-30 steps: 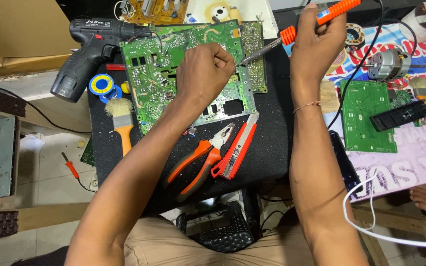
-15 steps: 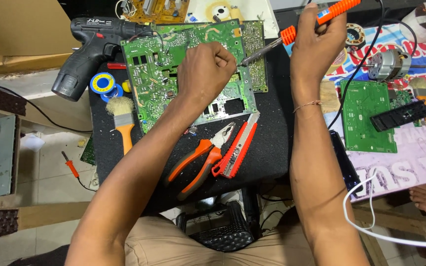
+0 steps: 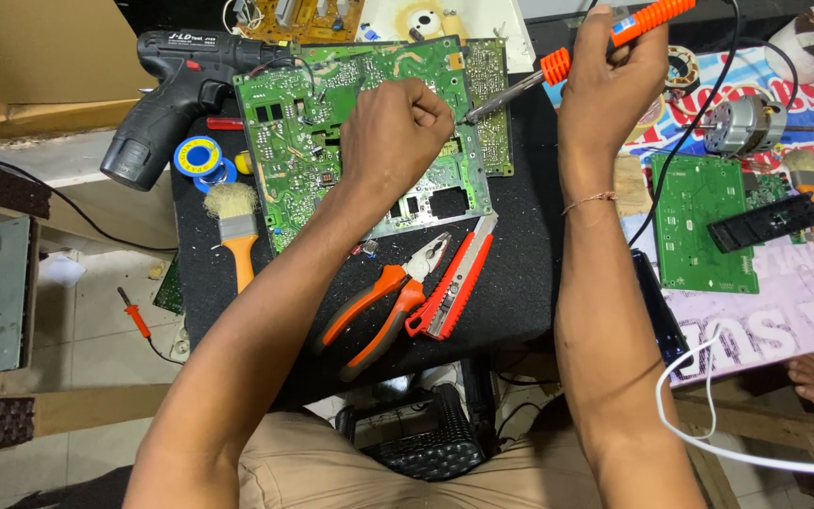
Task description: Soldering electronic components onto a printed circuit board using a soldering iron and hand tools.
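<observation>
The left hand [image 3: 396,132] rests fisted on the green board [image 3: 294,141], fingers curled shut; whether they pinch anything is hidden. The right hand [image 3: 610,90] grips the soldering iron [image 3: 558,68], its tip touching the board's right edge. Pliers [image 3: 383,302] and a cutter [image 3: 454,278] lie just below the board.

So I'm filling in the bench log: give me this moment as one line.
left hand: fist resting on green circuit board | right hand: holding orange-handled soldering iron, tip at board | pliers: idle

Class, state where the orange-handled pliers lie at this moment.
In the head view, the orange-handled pliers lie on the black mat, just below the large green circuit board and directly left of the red utility knife.
</observation>
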